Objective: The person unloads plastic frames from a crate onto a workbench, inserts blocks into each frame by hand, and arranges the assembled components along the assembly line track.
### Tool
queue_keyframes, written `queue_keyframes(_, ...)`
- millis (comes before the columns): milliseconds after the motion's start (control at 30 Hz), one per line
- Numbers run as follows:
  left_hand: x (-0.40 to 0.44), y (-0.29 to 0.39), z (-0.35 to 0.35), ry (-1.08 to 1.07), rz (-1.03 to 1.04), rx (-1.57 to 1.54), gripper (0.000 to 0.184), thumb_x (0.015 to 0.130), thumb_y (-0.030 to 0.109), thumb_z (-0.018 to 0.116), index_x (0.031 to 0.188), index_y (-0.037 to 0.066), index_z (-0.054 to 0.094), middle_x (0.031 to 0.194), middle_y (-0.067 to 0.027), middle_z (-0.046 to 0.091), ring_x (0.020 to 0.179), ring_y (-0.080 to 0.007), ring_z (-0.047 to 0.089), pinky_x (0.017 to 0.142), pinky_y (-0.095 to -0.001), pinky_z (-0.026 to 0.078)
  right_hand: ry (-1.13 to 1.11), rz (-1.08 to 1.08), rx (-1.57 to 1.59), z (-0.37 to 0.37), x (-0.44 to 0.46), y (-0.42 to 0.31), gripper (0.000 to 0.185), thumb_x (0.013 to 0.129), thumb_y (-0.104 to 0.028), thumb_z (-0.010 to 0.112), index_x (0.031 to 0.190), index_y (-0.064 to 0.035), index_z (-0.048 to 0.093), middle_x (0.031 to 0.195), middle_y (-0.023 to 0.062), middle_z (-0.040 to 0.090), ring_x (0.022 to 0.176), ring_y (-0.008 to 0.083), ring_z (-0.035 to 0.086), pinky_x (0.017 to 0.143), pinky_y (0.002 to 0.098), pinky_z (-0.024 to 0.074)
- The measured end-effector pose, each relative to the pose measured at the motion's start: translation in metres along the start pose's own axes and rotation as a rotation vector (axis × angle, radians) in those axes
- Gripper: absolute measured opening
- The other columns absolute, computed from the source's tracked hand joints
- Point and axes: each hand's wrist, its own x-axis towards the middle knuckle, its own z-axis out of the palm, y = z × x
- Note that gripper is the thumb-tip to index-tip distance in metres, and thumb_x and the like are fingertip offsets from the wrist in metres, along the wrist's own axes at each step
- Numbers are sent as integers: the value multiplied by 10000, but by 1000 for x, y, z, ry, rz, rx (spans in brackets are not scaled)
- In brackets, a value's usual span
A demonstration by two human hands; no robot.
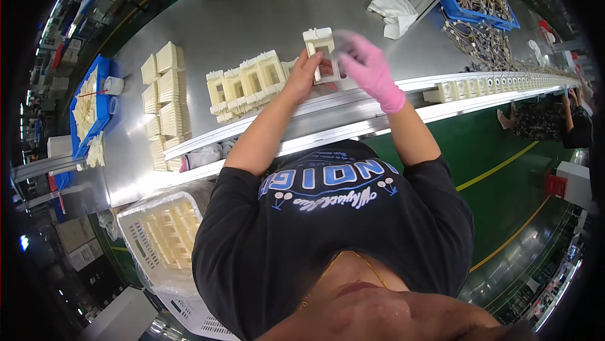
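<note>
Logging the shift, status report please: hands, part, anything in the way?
Left hand holding cream frame. Pink-gloved right hand beside it, blurred, contact unclear. Grouped frames close on left, not visibly blocking.

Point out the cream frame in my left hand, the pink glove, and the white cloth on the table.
Cream frame (317, 35): head view, on its far end.
Pink glove (377, 80): head view, on its middle, above the cuff.
White cloth (394, 12): head view, on its crumpled middle.

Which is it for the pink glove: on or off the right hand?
On: the pink glove covers the right hand, with bare forearm beyond it; the fingertips blur, so whether it covers them cannot be told.
</note>
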Motion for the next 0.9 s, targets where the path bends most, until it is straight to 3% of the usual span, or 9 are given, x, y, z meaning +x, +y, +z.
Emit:
queue_keyframes(67,-7,9,5,-117,-96,19,384,865,282,526,1145,55,395,951,-135,557,797,-254,613,488,-340,522,137,-248,-218,-16,4,4,542,739,-148,569,1242,-26,409,1095,106,524,977,200,515,877,325,412)
queue_keyframes(167,-9,6,9,-363,-264,153,363,870,294,513,1130,61,413,863,-139,575,715,-264,631,467,-323,513,-109,-242,61,-17,-5,4,607,714,-192,580,1268,-33,390,1165,116,503,1067,205,473,935,324,365)
queue_keyframes(200,-13,17,13,-456,-383,261,306,885,271,490,1109,66,454,909,-118,579,795,-226,619,558,-329,514,-221,-134,100,-24,-11,-7,622,725,-221,576,1282,-20,385,1075,99,529,1057,188,472,938,321,349)
queue_keyframes(300,2,10,10,-491,-277,644,258,896,207,485,1091,39,509,983,-77,576,933,-171,570,769,-292,464,-301,232,-15,-47,-26,-18,556,702,-268,592,1190,-29,473,1171,138,507,1081,245,487,904,339,379)
queue_keyframes(433,25,21,-17,-301,355,1396,245,828,72,496,1066,77,552,1055,-126,555,1036,-264,504,889,-324,392,-151,519,-945,-85,-58,6,380,699,-285,601,992,-46,565,1051,141,546,1012,276,512,848,383,405)
queue_keyframes(467,38,14,-30,-264,283,1518,322,756,52,517,1064,116,583,1110,-143,530,1082,-313,462,919,-396,351,-73,507,-1139,-92,-67,14,345,697,-284,602,952,-54,571,1020,141,552,996,279,515,833,392,410)
queue_keyframes(600,54,-6,-57,-411,156,2078,228,755,86,520,935,130,652,1079,-132,541,1075,-307,471,925,-418,332,176,381,-1512,-102,-71,38,282,681,-247,601,905,-78,588,997,127,566,1004,263,512,824,399,410)
queue_keyframes(800,78,-29,-63,-760,89,2278,165,742,143,510,850,130,635,985,-134,604,941,-301,569,768,-424,427,-278,521,-1122,-82,8,95,319,689,-235,594,969,-81,613,1012,142,601,960,292,578,790,402,467)
queue_keyframes(900,64,-3,-35,-414,224,2007,145,767,98,496,894,52,548,875,-154,595,791,-335,582,708,-432,455,-377,628,-1109,-60,29,112,326,738,-278,571,995,-83,618,1025,120,612,948,289,592,768,403,485)
